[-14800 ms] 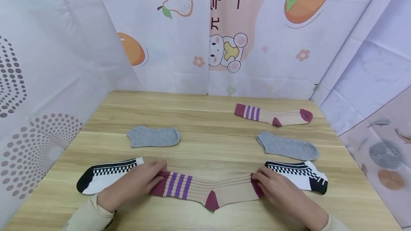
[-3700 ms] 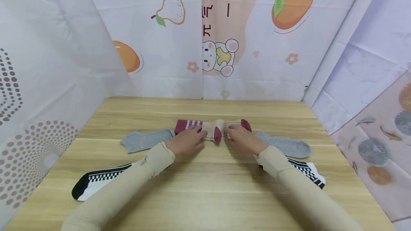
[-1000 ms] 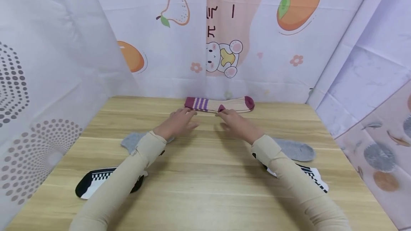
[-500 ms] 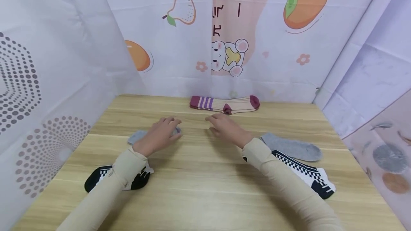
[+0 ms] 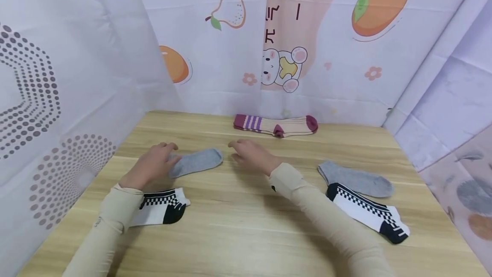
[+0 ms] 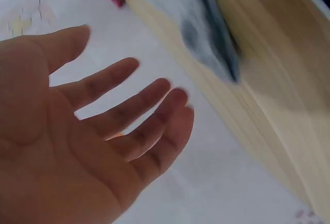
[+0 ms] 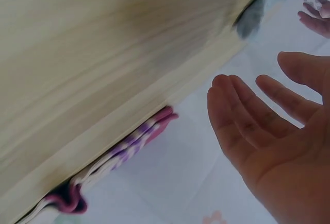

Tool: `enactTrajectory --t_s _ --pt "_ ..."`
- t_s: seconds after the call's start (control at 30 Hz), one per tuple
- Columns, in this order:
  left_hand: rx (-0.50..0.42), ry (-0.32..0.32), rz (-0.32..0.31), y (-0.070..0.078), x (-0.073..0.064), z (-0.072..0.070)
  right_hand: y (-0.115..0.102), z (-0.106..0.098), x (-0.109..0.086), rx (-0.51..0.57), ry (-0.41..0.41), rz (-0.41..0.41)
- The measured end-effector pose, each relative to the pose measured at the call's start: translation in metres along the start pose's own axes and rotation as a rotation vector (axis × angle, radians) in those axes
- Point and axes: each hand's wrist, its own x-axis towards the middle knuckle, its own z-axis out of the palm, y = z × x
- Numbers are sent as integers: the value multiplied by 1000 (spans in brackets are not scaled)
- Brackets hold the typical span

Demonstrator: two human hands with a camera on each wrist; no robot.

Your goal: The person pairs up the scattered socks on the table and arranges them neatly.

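Note:
My left hand (image 5: 151,163) hovers over the cuff end of the left grey ankle sock (image 5: 200,160), fingers spread and loosely bent, holding nothing. In the left wrist view that grey sock (image 6: 185,13) appears beyond the fingertips. My right hand (image 5: 251,155) is in the air to the right of the sock's toe, its palm bare in the right wrist view. Two cream socks with maroon ends and purple stripes (image 5: 274,125) lie stacked at the table's back edge. The second grey ankle sock (image 5: 357,179) lies flat at the right.
A black-and-white checkered sock (image 5: 153,215) lies front left, partly hidden by my left forearm. Its match (image 5: 365,210) lies at the right, against the right grey sock. Printed curtains (image 5: 215,93) border the wooden table (image 5: 246,234) at the back and sides.
The striped socks, earlier apart, were laid together and moved to the back edge. Both hands have since come off them and moved left, the left hand reaching the left grey sock.

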Motion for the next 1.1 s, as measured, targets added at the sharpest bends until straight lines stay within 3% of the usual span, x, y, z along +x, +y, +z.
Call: enactTrajectory --t_s 0.13,0.23,0.47,0.57,0.77,0.9,1.1 --pt "-29 -51 -104 -20 -7 -2 -14 9 11 26 -37 43" --pt "-36 -73 -133 -31 -8 1 -23 16 18 39 -58 66" --pt "-99 -135 -49 -43 -6 11 -33 28 24 53 -134 90" --pt "-130 -146 -24 -44 -8 14 -35 30 22 45 -128 100" --pt "-164 -124 -48 -47 -14 20 -38 33 22 34 -102 116" --pt "-168 -88 -46 -49 -18 22 -40 35 26 -33 -109 115" --pt "-183 -47 -68 -50 -9 18 -36 31 32 -64 -61 98"
